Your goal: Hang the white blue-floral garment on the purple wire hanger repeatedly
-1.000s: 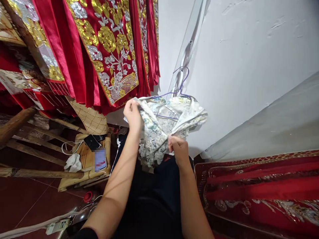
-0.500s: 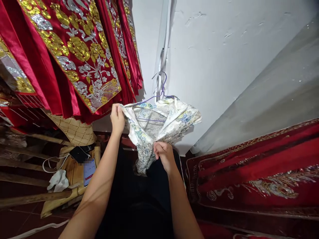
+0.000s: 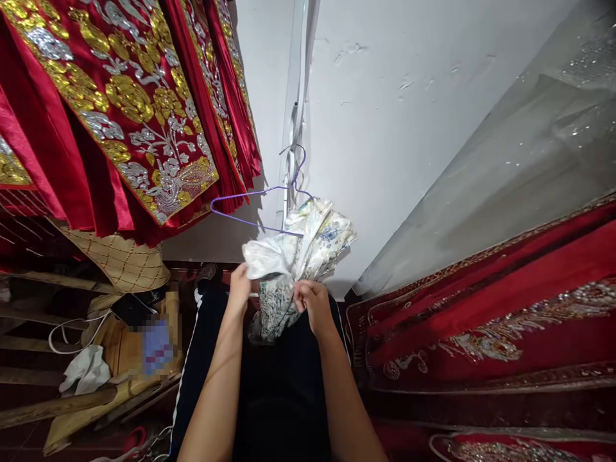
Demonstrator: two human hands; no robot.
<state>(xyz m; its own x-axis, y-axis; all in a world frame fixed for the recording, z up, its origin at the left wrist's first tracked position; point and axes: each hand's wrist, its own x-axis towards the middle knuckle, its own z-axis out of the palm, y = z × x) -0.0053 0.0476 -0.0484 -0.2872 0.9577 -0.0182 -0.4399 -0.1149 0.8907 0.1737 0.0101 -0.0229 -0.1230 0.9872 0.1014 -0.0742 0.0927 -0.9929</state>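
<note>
A pale patterned shirt [image 3: 332, 239], white with blue and yellow-green print, hangs by one shoulder from a purple wire hanger [image 3: 245, 194]. The hanger's left arm is bare. Its hook is on a white strip [image 3: 292, 128] against the wall. My left hand [image 3: 239, 289] pinches the shirt's loose left side, which is bunched and shows its white inner face. With closed fingers, my right hand [image 3: 312, 301] grips the front edge of the shirt near its middle. The lower part of the shirt drapes down in front of my dark trousers.
Red garments with gold and silver sequins [image 3: 144, 115] hang at upper left. More red beaded garments under clear plastic [image 3: 457, 346] lie along the right. A wooden chair [image 3: 120, 340] at lower left holds a white cable, a crumpled white tissue [image 3: 86, 370] and a blurred phone-like item.
The shirt's left shoulder has come off the hanger, baring that arm. My left hand has moved down and inward with the cloth. My right hand keeps its grip. The view has shifted slightly.
</note>
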